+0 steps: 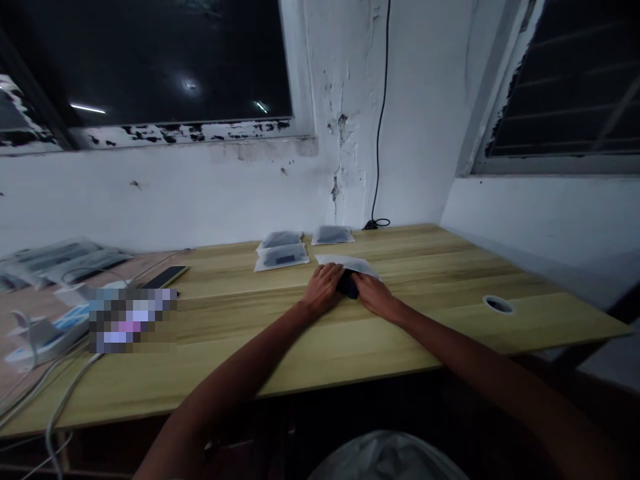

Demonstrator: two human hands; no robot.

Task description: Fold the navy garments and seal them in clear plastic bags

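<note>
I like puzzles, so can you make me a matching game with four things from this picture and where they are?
Things:
1. black cable
2. round hole
3. dark item
4. white power strip

Places:
A. between the left hand and right hand
B. at the far left, by white cords
C. against the wall
D. in the right part of the table

Pairs: 1-C, 2-D, 3-A, 4-B

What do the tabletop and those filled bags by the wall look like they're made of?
The tabletop looks like wood or wood-look laminate, smooth, going by its streaky yellowish grain. The filled bags seem to be thin frosted plastic: whitish and semi-clear, with dark contents showing through. The exact type of plastic I can't tell.
</note>
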